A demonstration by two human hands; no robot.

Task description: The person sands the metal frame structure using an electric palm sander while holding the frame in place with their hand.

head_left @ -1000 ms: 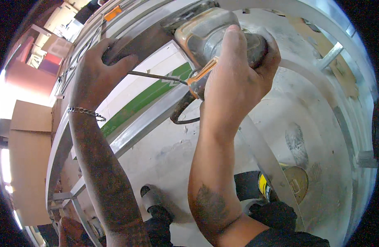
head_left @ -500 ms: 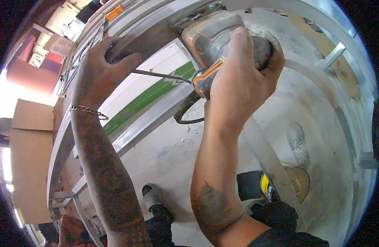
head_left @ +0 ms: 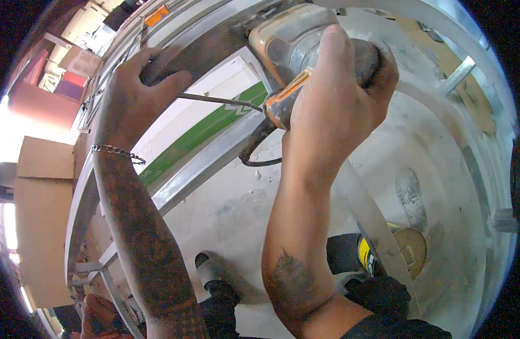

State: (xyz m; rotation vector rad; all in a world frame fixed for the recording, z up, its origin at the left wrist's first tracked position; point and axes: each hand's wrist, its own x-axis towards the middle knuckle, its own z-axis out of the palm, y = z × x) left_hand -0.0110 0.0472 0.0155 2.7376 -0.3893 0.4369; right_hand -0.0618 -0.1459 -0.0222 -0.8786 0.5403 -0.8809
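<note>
My right hand [head_left: 344, 90] is wrapped around a dusty orange-and-grey power sander [head_left: 279, 48], thumb on top of its body. The sander rests against the dark, dust-streaked face of a curved bar [head_left: 212, 53] at the top of the head view. A dark cord [head_left: 220, 101] leaves the sander's orange-trimmed rear end and runs left towards my other hand. My left hand [head_left: 138, 90], with a chain bracelet at the wrist, grips the same bar further left. Its thumb lies on the near face, while most of its fingers are hidden over the far side.
Grey metal frame bars [head_left: 200, 161] surround my arms, with a white-and-green panel [head_left: 206, 124] behind them. Below, a black-and-yellow can-like object [head_left: 350, 254] and a brown round piece [head_left: 410, 251] lie on the dusty floor [head_left: 226, 220]. Cardboard [head_left: 42, 226] stands at left.
The sander and my right hand have shifted slightly to the right and up along the bar. My left hand has moved a little left, still on the bar.
</note>
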